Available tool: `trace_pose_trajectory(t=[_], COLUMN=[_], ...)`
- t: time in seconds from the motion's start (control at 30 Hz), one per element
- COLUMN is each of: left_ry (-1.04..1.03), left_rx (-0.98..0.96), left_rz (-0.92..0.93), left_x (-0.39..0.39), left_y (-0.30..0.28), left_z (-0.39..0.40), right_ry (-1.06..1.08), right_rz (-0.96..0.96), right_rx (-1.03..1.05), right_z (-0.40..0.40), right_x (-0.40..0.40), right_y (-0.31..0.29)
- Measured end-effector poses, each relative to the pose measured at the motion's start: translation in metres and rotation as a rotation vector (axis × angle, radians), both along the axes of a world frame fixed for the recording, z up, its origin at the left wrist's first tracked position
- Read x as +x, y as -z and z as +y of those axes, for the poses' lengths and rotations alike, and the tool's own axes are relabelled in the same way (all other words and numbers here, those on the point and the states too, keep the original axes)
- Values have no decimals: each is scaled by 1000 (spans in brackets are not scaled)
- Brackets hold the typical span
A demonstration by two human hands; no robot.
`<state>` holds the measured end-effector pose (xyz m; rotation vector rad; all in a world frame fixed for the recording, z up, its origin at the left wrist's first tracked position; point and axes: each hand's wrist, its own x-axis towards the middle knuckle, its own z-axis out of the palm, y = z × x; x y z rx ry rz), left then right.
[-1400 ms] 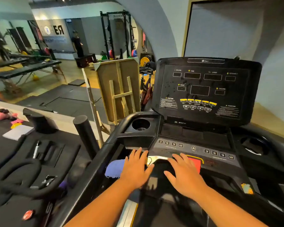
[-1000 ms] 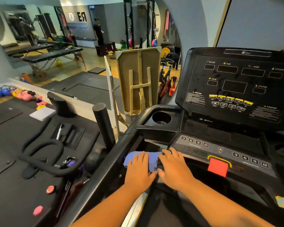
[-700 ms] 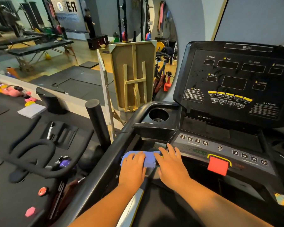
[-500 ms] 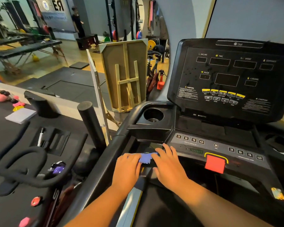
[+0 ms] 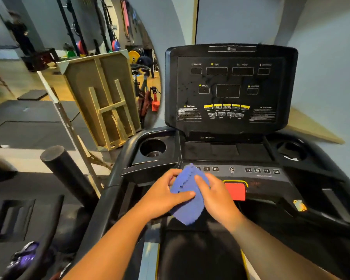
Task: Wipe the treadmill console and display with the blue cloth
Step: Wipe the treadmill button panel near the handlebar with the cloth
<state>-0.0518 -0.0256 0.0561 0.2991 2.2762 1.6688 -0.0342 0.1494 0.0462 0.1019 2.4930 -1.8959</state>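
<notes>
The blue cloth (image 5: 187, 196) is bunched up in the air just in front of the console's button strip. My left hand (image 5: 164, 196) grips its left side, thumb across the fabric. My right hand (image 5: 215, 196) holds its right side. The black treadmill console (image 5: 257, 178) carries numbered buttons and a red stop tab (image 5: 235, 191). Above it stands the dark display panel (image 5: 229, 88), unlit, with small specks on its left half. The cloth hides the leftmost buttons.
Cup holders sit at the console's left (image 5: 153, 148) and right (image 5: 291, 151). A black foam-padded post (image 5: 67, 174) and an exercise bike's parts stand to the left. A wooden table (image 5: 101, 98) leans against the mirror wall behind. The belt deck lies below my arms.
Both hands have lifted the cloth off the left handrail ledge and brought it up and right, in front of the button strip. The view has shifted right, centring the display.
</notes>
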Motion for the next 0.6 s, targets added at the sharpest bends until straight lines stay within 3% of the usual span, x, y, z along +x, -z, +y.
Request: trace_pose_trajectory(t=[0.2, 0.33, 0.6], left_ry=[18, 2, -70], left_rx=[162, 156, 60], left_rz=[-187, -253, -196], left_x=[-9, -14, -24], left_y=[4, 6, -6], left_z=[28, 47, 73], right_ry=[139, 167, -137], right_rz=[-76, -78, -252], right_rx=[31, -16, -316], right_z=[45, 69, 99], right_x=[1, 4, -14], right_y=[-8, -4, -13])
